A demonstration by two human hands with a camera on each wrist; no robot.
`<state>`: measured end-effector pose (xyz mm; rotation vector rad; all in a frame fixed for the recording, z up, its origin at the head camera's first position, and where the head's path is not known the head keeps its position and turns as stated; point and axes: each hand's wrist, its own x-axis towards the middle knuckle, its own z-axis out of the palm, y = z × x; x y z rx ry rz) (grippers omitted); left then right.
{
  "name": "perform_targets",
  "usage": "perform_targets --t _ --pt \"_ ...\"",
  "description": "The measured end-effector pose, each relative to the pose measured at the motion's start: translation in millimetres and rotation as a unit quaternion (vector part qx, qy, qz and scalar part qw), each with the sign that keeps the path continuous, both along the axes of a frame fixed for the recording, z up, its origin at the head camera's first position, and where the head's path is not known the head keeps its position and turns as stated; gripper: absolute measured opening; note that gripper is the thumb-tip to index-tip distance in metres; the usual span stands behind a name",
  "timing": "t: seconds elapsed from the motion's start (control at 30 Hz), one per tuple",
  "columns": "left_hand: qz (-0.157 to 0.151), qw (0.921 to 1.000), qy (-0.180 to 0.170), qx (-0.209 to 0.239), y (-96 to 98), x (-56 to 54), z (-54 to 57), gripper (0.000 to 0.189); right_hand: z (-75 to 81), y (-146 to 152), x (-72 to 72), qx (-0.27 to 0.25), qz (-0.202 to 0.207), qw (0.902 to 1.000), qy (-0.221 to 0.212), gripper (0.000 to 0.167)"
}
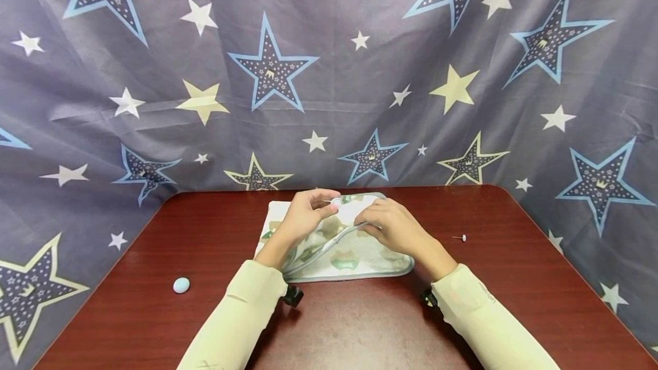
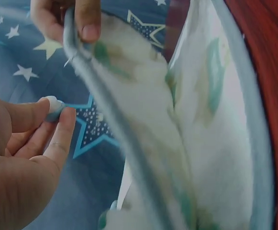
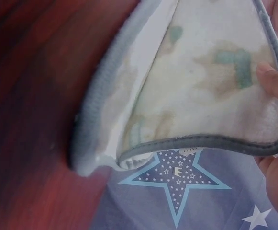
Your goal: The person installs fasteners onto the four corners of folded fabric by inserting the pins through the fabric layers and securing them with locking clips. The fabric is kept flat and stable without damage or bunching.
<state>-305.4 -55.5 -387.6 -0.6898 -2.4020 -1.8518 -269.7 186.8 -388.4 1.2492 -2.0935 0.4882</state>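
A white cloth (image 1: 344,256) with green and tan prints and a grey-blue bound edge lies folded on the table, its upper layer raised. My right hand (image 1: 393,224) grips that layer at its bound edge, thumb on the printed face in the right wrist view. Beside the cloth's raised edge, my left hand (image 1: 303,216) pinches a small rounded white and light-blue piece (image 2: 54,106) between thumb and fingertips. The left wrist view shows this piece apart from the fabric. A thin white point sticks out by the cloth's edge near the right hand's fingers in that view.
On the dark red table (image 1: 354,324), a pale blue egg-shaped piece (image 1: 181,285) lies to the left. A white-headed pin (image 1: 464,238) rests right of the cloth. Behind the table hangs a grey-blue curtain (image 1: 329,101) with stars.
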Motion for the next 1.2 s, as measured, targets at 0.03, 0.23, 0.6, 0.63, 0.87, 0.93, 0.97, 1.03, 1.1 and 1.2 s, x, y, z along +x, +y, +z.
perform_targets --t 0.03,0.23,0.6,0.63,0.87,0.93,0.97,1.03,1.1,1.2 --pt "-0.004 1.0 -0.002 0.006 2.4 0.1 -0.8 0.027 0.2 0 0.0 0.0 -0.001 1.0 -0.001 0.018" --pt "-0.018 0.9996 -0.01 0.022 14.5 1.1 -4.0 0.027 1.6 0 1.1 0.003 -0.004 1.0 -0.006 0.017" --pt "-0.033 0.999 -0.016 0.025 23.5 5.6 -6.4 0.027 3.3 0 2.2 0.005 -0.006 1.0 -0.005 0.015" --pt "-0.034 0.999 -0.015 0.026 23.5 5.7 -6.4 0.027 3.4 0 2.2 0.005 -0.006 0.9999 -0.006 0.015" --pt "-0.047 0.9987 -0.001 0.02 21.1 5.8 -6.4 0.026 4.1 0 3.1 0.005 -0.01 0.9997 -0.021 0.018" --pt "-0.044 0.9988 0.014 0.014 20.7 6.4 -6.5 0.026 4.2 0 3.2 0.004 -0.01 0.9996 -0.026 0.018" --pt "-0.044 0.9987 0.023 0.01 20.6 6.9 -6.3 0.025 4.1 1 3.1 0.003 -0.011 0.9995 -0.028 0.017" --pt "-0.044 0.9981 0.042 0.0 21.2 7.9 -6.7 0.025 4.0 1 3.0 0.002 -0.011 0.9994 -0.032 0.017" --pt "-0.047 0.9971 0.059 -0.008 22.3 9.2 -6.8 0.026 3.8 1 2.9 0.0 -0.01 0.9993 -0.036 0.016" --pt "-0.049 0.9958 0.076 -0.017 23.8 10.5 -7.0 0.026 3.8 0 2.8 -0.004 -0.007 0.9993 -0.038 0.015"
